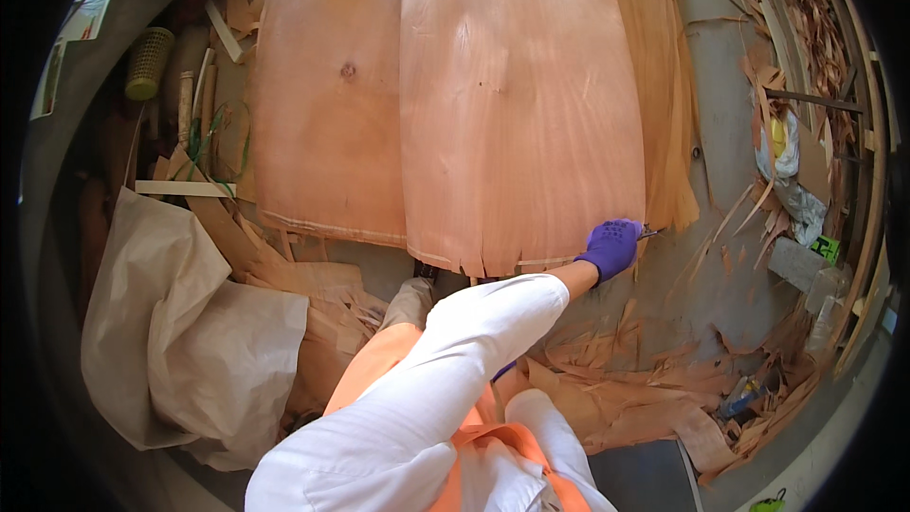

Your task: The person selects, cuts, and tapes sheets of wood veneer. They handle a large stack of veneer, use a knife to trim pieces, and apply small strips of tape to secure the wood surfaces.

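Note:
My left hand (611, 248), in a purple glove, reaches across to the right and is at the lower right corner of a reddish-brown wood veneer sheet (517, 114). Its fingers are closed around a thin, dark, pointed tool (650, 233), whose tip sticks out to the right; the rest is hidden in the hand. Beside that sheet, on the left, lies another veneer sheet (327, 133) with a small knot. Of my right hand (503, 372), only a sliver of purple glove shows beneath my left arm; its fingers are hidden.
A crumpled beige sheet (190, 341) covers the left side. Torn veneer scraps (626, 408) litter the grey floor around my legs. On the right are plastic bags (787, 161), a grey block (798, 264) and piled strips. A yellow-green perforated basket (150, 64) lies far left.

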Demonstrator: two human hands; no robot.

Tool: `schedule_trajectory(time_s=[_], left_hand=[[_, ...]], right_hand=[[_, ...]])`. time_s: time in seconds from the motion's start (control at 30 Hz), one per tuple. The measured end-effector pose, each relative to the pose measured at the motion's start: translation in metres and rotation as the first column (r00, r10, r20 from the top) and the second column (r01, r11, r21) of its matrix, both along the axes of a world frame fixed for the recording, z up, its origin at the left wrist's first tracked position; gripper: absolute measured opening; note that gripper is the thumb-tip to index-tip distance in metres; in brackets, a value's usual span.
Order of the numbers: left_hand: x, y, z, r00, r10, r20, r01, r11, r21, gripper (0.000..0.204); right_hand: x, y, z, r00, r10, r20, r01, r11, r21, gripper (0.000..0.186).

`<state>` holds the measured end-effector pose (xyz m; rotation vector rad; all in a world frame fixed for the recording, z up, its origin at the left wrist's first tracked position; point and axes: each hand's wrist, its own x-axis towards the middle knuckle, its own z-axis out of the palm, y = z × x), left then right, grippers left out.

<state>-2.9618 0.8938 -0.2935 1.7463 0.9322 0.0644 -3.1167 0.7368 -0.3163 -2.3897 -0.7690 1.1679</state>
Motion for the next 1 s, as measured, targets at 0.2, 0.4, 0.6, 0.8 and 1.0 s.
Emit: schedule_trajectory(time_s=[0.2, 0.4, 0.6, 0.8, 1.0], left_hand=[[0.029, -0.027, -0.025, 1.000, -0.024, -0.012, 0.023, 0.998, -0.053, 0.013], [0.005, -0.026, 0.000, 0.975, -0.216, 0.052, 0.215, 0.976, 0.027, 0.013], [-0.147, 0.019, 0.069, 0.966, -0.009, 0.258, -0.020, 0.994, 0.110, 0.014], [-0.374, 0.025, 0.114, 0.956, 0.238, -0.174, -0.184, 0.943, 0.277, 0.016], [-0.473, -0.033, 0.151, 0.834, 0.527, -0.164, -0.538, 0.842, -0.028, 0.018]], right_hand=[[0.010, 0.000, 0.010, 0.999, 0.023, 0.049, -0.023, 1.000, -0.001, 0.033], [0.023, 0.015, 0.016, 0.992, 0.016, 0.122, -0.021, 0.999, 0.039, 0.035], [0.051, 0.036, 0.035, 0.986, 0.004, 0.167, -0.018, 0.996, 0.083, 0.037], [0.096, 0.040, 0.059, 0.986, 0.025, 0.165, -0.039, 0.996, 0.083, 0.036], [0.118, 0.069, 0.172, 0.881, 0.162, 0.445, -0.134, 0.986, -0.094, 0.023]])
